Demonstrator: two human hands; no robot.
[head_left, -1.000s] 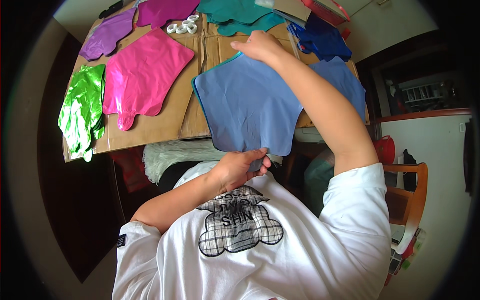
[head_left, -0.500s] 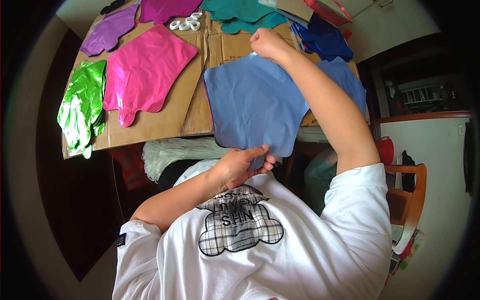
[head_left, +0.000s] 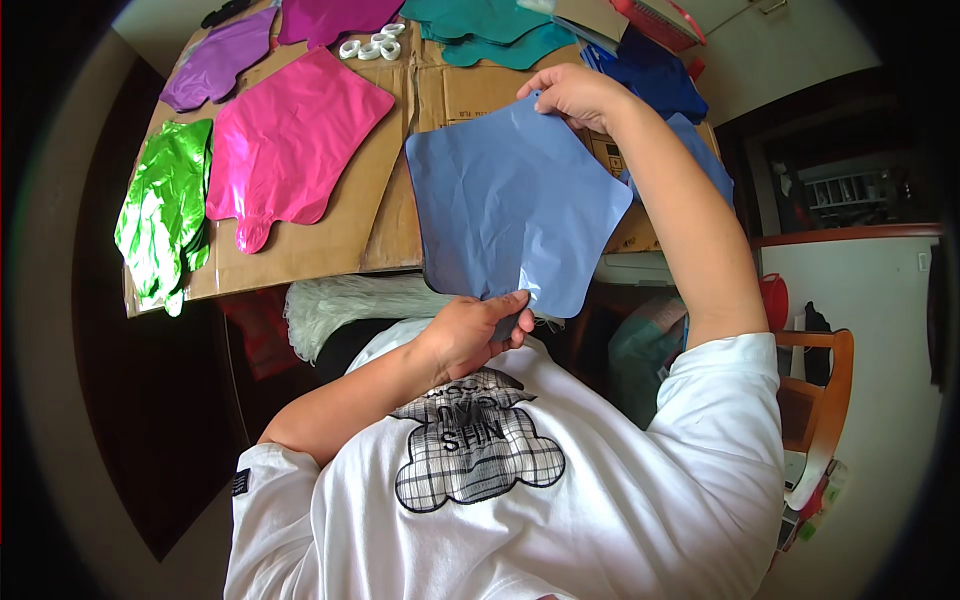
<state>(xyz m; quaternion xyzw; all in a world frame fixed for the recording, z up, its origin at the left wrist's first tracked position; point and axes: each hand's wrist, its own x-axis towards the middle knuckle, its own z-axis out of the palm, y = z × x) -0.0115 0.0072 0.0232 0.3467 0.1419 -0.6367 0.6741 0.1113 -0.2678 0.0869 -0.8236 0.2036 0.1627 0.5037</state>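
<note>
Green foil (head_left: 165, 225) lay at the far left of the cardboard (head_left: 330, 235), flat beside a pink balloon (head_left: 290, 140) and, beyond them, a purple one (head_left: 215, 70); they seemed spread out uninflated so each could be picked up singly. Small white rings (head_left: 372, 45) sat near the top edge. Our left hand (head_left: 470, 335) was closed in a pinch on the neck of the blue balloon (head_left: 510, 205), thumb and fingers pressed on the tail close to our chest, probably to keep the opening steady. The balloon hung stretched above the cardboard's near edge, between both hands. Our right hand (head_left: 575, 95) gripped its far corner with curled fingers, pulling the sheet taut. Teal balloons (head_left: 490, 30) lay behind it, and dark blue ones (head_left: 660, 85) to the right, partly hidden by our forearm.
</note>
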